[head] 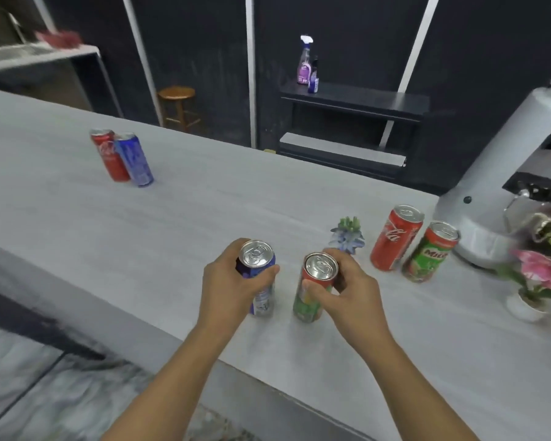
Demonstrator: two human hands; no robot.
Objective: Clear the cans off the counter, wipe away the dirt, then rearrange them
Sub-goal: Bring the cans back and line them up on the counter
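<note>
On the grey counter [178,218], the left hand [233,288] is wrapped around a blue can [260,281] and the right hand [347,291] pinches a green-and-red can [309,300] near its rim. Both cans stand upright, long axes vertical, pull-tab tops facing up, close side by side near the front edge. Each can sits on the inner side of its hand. To the right stand a red Coca-Cola can [395,238] and a green Milo can [430,253], just beside each other. Far left, a red can [107,154] touches a blue can [134,160], both upright.
</note>
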